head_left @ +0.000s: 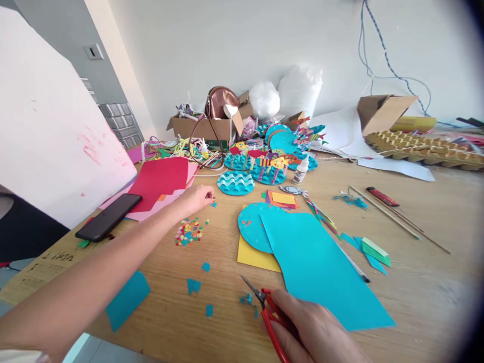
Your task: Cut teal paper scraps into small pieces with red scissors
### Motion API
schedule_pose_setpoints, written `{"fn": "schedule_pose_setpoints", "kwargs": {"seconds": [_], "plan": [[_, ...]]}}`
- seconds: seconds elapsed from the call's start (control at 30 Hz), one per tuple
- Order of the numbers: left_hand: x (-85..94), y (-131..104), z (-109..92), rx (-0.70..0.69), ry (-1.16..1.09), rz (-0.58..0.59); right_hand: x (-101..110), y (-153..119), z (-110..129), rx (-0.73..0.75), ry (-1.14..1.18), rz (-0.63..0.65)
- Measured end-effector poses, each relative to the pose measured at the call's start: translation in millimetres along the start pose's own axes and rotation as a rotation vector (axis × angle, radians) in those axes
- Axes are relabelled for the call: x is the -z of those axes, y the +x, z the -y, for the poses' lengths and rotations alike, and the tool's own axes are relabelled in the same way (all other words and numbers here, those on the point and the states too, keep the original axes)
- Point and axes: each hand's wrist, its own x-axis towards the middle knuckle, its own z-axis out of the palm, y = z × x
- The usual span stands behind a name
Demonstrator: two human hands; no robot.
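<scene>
Red-handled scissors are gripped in my right hand near the front edge, blades pointing up and left. Just below the blades lie small blue paper scraps. My left hand reaches far forward, its fingers pinched together low over the table; what they hold, if anything, is hidden. Tiny blue bits lie by its fingertips, and a heap of coloured paper dots is nearer to me. A large blue sheet partly covers a blue disc, with yellow paper beneath.
A black phone rests beside red paper on the left. Behind stand blue wavy crafts, a glue bottle and a cardboard box. Sticks, a red cutter and an egg tray are at the right.
</scene>
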Motion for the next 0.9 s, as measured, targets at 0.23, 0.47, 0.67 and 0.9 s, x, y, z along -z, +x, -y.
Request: {"fn": "schedule_pose_setpoints", "kwargs": {"seconds": [0.23,0.47,0.67,0.9], "plan": [[6.6,-90.7,-37.6,-0.311,-0.041,0.247,7.4,-9.8,5.7,0.000,0.094,-0.058],[-34.0,-157.5,-48.2,-0.475,0.122,0.316,4.2,-18.3,15.7,-0.005,0.113,-0.071],[-53.2,-163.3,-42.8,-0.461,0.188,0.248,2.5,-23.4,21.6,-0.018,0.108,-0.063],[-57.3,-164.7,-39.8,-0.485,0.180,0.228,1.3,-23.9,24.8,-0.026,0.098,-0.066]]}}
